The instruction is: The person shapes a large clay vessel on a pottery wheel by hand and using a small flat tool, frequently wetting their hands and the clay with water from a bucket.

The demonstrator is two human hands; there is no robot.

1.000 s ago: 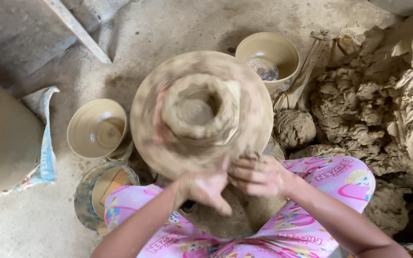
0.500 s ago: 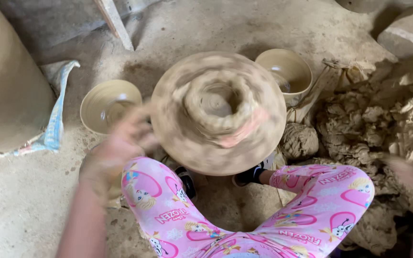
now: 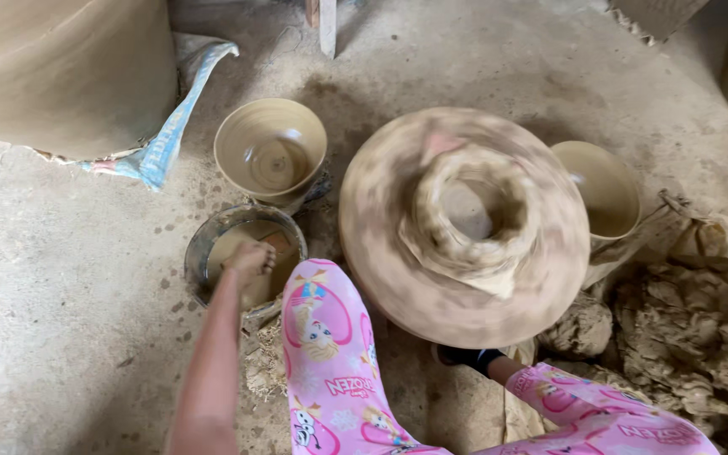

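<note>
My left hand [image 3: 250, 257] reaches down into a small round bucket [image 3: 204, 244] of muddy water on the floor, fingers curled at the surface; whether it holds anything cannot be told. A round potter's wheel [image 3: 381, 253] spins in the middle, blurred, with a ring-shaped lump of wet clay [image 3: 465, 211] on it. My right hand is out of view. My legs in pink patterned trousers [image 3: 330, 354] straddle the wheel's near side.
A clay bowl [image 3: 270, 152] stands behind the bucket. Another clay bowl [image 3: 612, 190] sits right of the wheel. Lumps of raw clay [image 3: 693, 329] pile at the right. A large clay-coloured vessel [image 3: 61, 67] stands on a blue-edged sack [image 3: 166, 139] at the back left.
Both hands left the clay on the wheel. My left hand swung out to the left and down into the water bucket. My right hand went out of view. The camera shifted left.
</note>
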